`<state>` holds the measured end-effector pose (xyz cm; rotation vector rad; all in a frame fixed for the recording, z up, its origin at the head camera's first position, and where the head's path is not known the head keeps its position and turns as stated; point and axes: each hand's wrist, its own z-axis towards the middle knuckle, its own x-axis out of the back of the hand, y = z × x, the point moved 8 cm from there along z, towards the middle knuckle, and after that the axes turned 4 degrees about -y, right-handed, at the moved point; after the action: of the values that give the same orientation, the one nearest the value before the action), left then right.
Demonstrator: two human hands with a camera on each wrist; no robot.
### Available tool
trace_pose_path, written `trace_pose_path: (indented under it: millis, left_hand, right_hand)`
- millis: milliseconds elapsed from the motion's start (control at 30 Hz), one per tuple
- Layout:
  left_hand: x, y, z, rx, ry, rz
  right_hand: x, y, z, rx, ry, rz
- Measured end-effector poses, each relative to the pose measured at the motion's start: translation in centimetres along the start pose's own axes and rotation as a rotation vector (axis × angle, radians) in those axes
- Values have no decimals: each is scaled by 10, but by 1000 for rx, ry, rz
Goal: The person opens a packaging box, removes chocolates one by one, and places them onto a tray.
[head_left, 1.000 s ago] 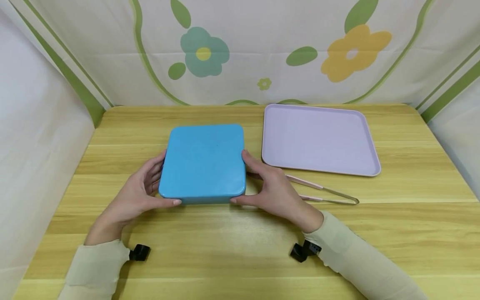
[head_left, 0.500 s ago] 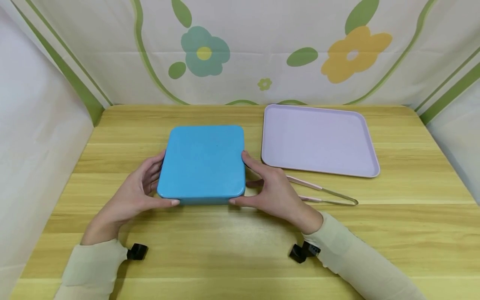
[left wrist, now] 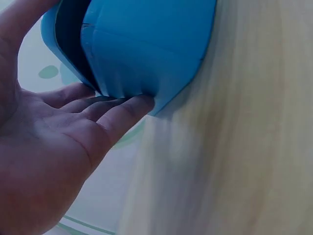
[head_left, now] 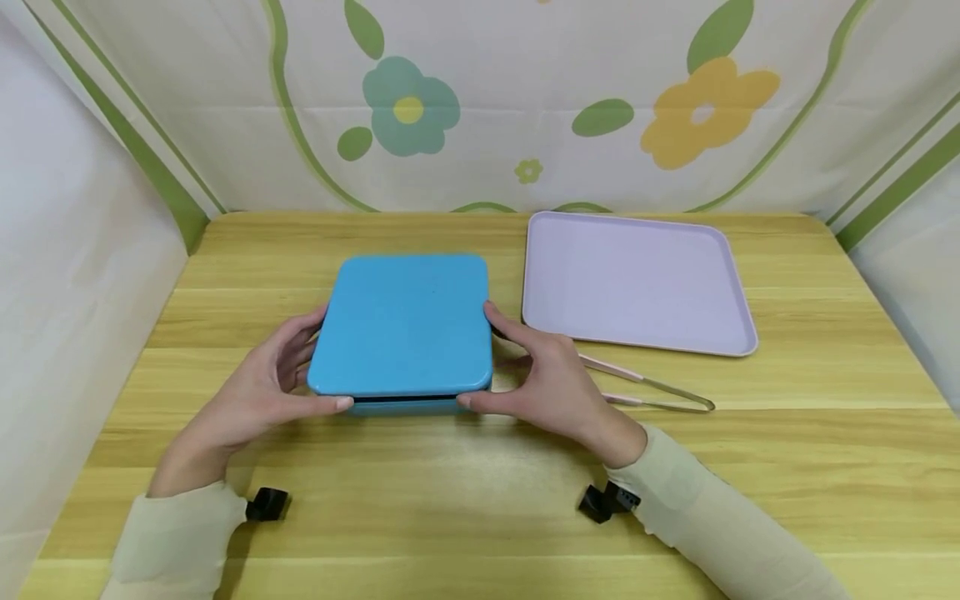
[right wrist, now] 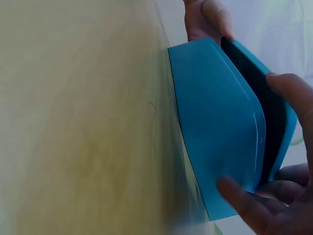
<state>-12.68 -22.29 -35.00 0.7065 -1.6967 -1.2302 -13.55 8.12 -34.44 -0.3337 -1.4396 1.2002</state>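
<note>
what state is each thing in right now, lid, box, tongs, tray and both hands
Blue lid: raised at the front, gap beneath; back edge hidden
Blue box: on the table, partly open, inside not visible
Tongs: lying down, arms spread, partly hidden
Tray: flat, face up
Left hand: holds the lid
Right hand: holds the lid

head: bright, pale glare on table (head_left: 491,458) | wrists: dimmer, bluish, grain blurred
</note>
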Motion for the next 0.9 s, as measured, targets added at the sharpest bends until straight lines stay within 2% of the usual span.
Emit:
trace_pose_path:
  millis: [100,233,333,467,567,667,733,800,900]
  left_hand:
    - [1,5,1,-7,12,30]
    - [7,13,6,-33,35,44]
    - [13,18,14,-55,58,17]
    - [22,23,26,-65,103,-41]
    - [28,21,34,-1,156,-12]
    - [33,16,41,91,229,84]
    - [35,11,44,149,273,143]
    - [37,7,46,178,310,174]
    - [42,2,49,208,356,173]
  right_hand:
    - [8,-5,3,72,54,-65]
    - [18,-10,12,103,90,-36]
    - [26,-12,21,37,103,-16]
    - [38,-10,36,-101,115,5]
    - [44,-7,50,-190,119,26]
    - [45,-4,62,-262,114,28]
    - [45,-3,68,-291,105,11]
    - [44,-3,73,-307,99,-1]
    - [44,-4,77,-306,112,-7]
